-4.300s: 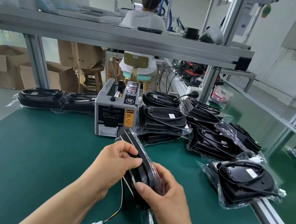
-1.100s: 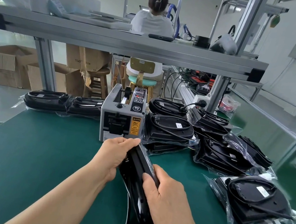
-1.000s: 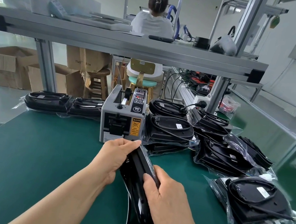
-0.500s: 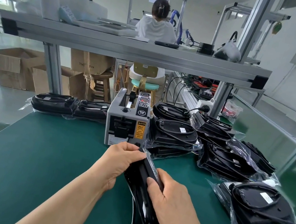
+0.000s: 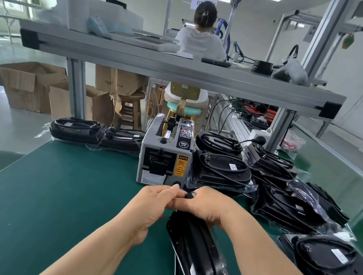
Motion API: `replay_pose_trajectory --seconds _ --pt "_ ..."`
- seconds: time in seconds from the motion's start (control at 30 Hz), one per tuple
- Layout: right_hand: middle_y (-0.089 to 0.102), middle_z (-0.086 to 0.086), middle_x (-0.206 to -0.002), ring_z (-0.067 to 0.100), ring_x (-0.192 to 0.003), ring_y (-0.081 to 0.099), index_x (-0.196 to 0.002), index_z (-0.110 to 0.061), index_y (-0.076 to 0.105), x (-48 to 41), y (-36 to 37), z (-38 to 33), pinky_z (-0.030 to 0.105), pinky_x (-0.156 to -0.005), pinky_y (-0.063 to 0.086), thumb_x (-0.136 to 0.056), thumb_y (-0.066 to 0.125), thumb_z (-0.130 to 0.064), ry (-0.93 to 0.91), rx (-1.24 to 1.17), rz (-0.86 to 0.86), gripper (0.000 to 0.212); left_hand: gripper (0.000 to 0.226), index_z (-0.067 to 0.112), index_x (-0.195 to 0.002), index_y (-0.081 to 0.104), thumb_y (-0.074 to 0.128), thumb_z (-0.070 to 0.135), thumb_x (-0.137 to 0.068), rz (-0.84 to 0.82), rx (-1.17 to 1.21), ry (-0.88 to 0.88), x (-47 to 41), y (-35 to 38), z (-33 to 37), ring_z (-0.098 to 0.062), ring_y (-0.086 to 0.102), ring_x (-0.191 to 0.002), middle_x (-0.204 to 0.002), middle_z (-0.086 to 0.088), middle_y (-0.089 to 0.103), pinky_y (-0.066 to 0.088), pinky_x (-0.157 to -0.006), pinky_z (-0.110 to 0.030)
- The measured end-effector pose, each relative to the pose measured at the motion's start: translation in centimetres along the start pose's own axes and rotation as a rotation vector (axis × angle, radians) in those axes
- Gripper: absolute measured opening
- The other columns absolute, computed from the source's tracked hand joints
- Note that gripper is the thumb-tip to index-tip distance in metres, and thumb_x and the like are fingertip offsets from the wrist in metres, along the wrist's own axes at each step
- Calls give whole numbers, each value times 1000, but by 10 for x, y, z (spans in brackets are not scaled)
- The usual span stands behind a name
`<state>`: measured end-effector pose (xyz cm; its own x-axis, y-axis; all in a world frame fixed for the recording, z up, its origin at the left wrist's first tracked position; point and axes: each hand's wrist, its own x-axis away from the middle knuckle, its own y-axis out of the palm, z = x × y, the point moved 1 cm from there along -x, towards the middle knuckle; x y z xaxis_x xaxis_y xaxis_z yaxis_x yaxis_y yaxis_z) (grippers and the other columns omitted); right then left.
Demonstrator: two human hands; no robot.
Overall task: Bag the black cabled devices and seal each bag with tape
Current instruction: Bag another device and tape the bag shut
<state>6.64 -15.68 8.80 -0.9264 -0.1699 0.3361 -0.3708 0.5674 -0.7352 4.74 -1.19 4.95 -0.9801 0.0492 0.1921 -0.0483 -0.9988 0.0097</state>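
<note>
A black cabled device [image 5: 197, 258] in a clear plastic bag stands on edge on the green table [image 5: 47, 199], running from my hands toward me. My left hand [image 5: 156, 201] and my right hand [image 5: 206, 204] meet at its far top end, fingers curled and pinching the bag's top there. Both hands are just in front of the grey tape dispenser [image 5: 164, 156]. Whether tape is between my fingers is hidden.
Several bagged devices [image 5: 223, 170] lie piled right of the dispenser, and one more [image 5: 331, 263] sits at the table's right edge. Two bagged devices [image 5: 95, 133] lie left of the dispenser. An aluminium shelf [image 5: 182, 68] spans overhead. A person sits beyond, back turned.
My right hand slid from the device's middle up to its far end, joining my left hand. The device tipped flatter, its far end closer to the dispenser. The view rose slightly.
</note>
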Motion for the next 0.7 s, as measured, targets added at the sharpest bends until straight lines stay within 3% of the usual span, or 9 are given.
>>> replay_pose_trajectory --seconds 0.1,0.23,0.3,0.33,0.4,0.5,0.63,0.7 --pt "58 -2 -71 12 -61 52 -78 -14 63 -2 1 4 25 -57 41 -67 79 -65 12 -70 31 55 30 24 -85 81 57 34 -99 17 49 -23 -3 -9 0 -9 66 -85 -89 6 77 46 -77 -28" --pt "73 10 -77 16 -63 67 -89 -2 71 15 -20 6 25 -62 54 -83 76 -22 -74 -418 -13 22 15 15 -84 73 64 22 -94 270 255 -106 -37 -28 4 -8 53 -58 -67 5 68 45 -58 -23" --pt "72 -7 -68 9 -62 67 -78 -8 71 28 -32 4 19 -62 50 -86 73 -11 -179 -533 66 9 12 14 -82 68 67 19 -92 337 314 -151 -57 -31 7 -8 50 -54 -67 3 64 42 -52 -22" --pt "71 -12 -67 7 -64 66 -73 -12 70 35 -34 3 19 -67 52 -86 73 -11 -214 -529 162 14 14 13 -79 67 67 18 -92 355 342 -170 -67 -31 8 -8 49 -53 -68 2 62 41 -50 -21" --pt "72 -12 -81 4 -77 65 -94 -15 73 43 -27 7 17 -83 51 -86 75 -20 -240 -467 365 10 18 11 -76 65 67 17 -93 388 399 -194 -84 -29 10 -7 48 -52 -66 1 61 38 -46 -20" --pt "66 -26 -111 -16 -99 58 -133 -28 59 56 -3 17 4 -80 43 -84 76 -33 -299 -465 535 53 18 10 -74 64 68 14 -91 438 435 -203 -100 -23 10 -6 50 -49 -63 1 63 36 -40 -17" --pt "70 -33 -99 -6 -102 59 -134 -33 57 67 12 31 -7 -76 36 -85 77 -26 -378 -558 617 54 16 8 -75 63 72 11 -88 498 510 -221 -108 -18 13 -6 53 -45 -64 -2 65 33 -33 -14" --pt "63 -43 -108 -16 -105 59 -132 -37 58 74 17 34 -7 -82 35 -84 76 -21 -402 -581 610 54 22 8 -71 56 70 5 -87 516 580 -240 -111 -16 16 -8 49 -43 -62 -3 60 31 -31 -12"
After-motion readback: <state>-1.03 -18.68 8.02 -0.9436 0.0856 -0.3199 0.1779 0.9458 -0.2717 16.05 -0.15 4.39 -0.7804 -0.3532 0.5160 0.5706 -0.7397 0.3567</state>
